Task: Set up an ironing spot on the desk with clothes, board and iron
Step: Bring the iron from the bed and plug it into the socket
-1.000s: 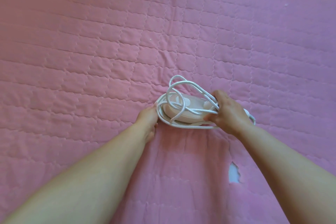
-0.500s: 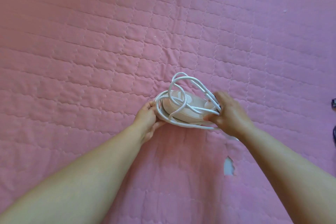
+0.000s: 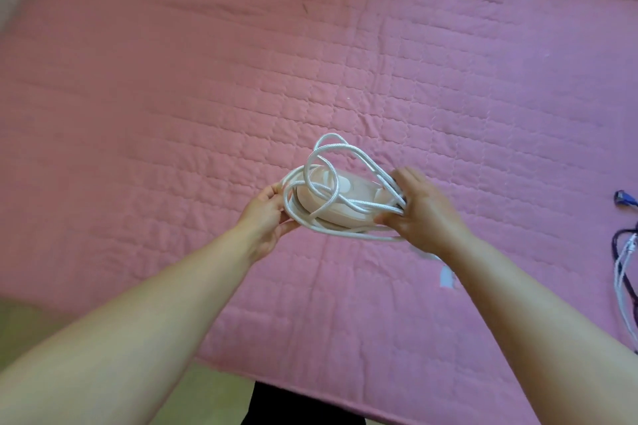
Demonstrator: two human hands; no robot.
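White braided cord (image 3: 333, 198) wraps the iron (image 3: 336, 198), held above the pink quilt (image 3: 172, 114); left hand (image 3: 267, 214) grips at 9 o'clock, right hand (image 3: 424, 210) at 3. Loose loops could slip and snag.

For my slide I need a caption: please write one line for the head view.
Both hands, left hand and right hand, hold a small iron wrapped in its white cord above a pink quilt.
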